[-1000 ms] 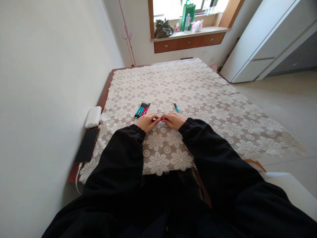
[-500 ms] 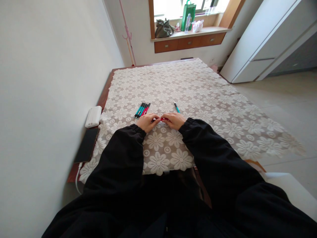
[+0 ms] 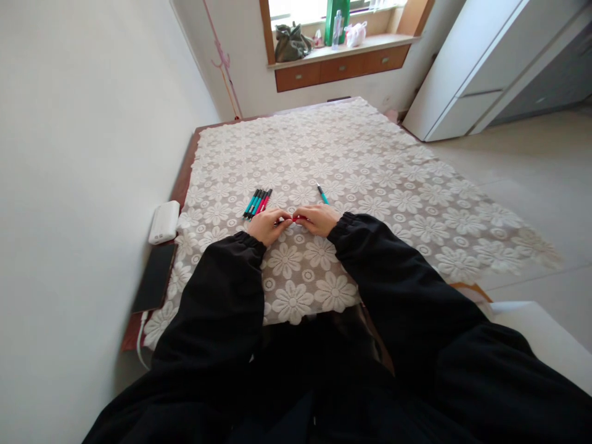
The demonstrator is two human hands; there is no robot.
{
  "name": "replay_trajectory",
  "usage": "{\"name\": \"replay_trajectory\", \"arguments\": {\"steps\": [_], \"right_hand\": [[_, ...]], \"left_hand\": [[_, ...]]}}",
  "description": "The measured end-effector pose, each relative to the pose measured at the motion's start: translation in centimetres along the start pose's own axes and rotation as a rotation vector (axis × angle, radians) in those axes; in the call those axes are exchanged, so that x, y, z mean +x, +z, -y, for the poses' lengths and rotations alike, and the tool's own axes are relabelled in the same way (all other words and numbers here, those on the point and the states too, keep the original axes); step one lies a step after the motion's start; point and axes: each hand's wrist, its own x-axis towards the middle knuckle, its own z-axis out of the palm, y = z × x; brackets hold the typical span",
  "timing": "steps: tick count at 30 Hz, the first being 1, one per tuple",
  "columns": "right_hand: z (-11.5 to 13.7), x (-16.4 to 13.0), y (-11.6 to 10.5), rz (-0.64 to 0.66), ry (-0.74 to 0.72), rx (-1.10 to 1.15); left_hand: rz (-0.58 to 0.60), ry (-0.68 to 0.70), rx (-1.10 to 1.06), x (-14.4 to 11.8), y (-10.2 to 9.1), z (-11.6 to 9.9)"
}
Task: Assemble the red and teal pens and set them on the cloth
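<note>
Close together over the tablecloth, both hands pinch a red pen (image 3: 296,218), mostly covered by the fingers. My left hand (image 3: 267,227) is closed on its left end, where a dark part shows at the fingertips. My right hand (image 3: 320,219) is closed around the red part. Just beyond my left hand lies a row of several pens (image 3: 257,203), teal and red with black ends, side by side. A single teal pen (image 3: 323,194) with a black grip lies beyond my right hand, its tip pointing away from me.
A lace tablecloth (image 3: 370,160) with a flower pattern covers the table. At the left edge, by the wall, are a white power bank (image 3: 164,222) and a dark phone (image 3: 155,277) with a white cable (image 3: 140,339). A white chair (image 3: 531,320) stands at the lower right.
The whole view has shifted slightly, so the scene sits a little further left and higher. Both hands stay closed on the red pen, and the other pens lie as before.
</note>
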Motion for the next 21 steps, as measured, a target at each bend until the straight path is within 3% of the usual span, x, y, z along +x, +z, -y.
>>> {"name": "replay_trajectory", "arguments": {"steps": [21], "right_hand": [[-0.07,-0.09,-0.06,-0.023,0.010,-0.019]], "left_hand": [[-0.031,-0.020,-0.004,-0.11,-0.09,-0.29]]}}
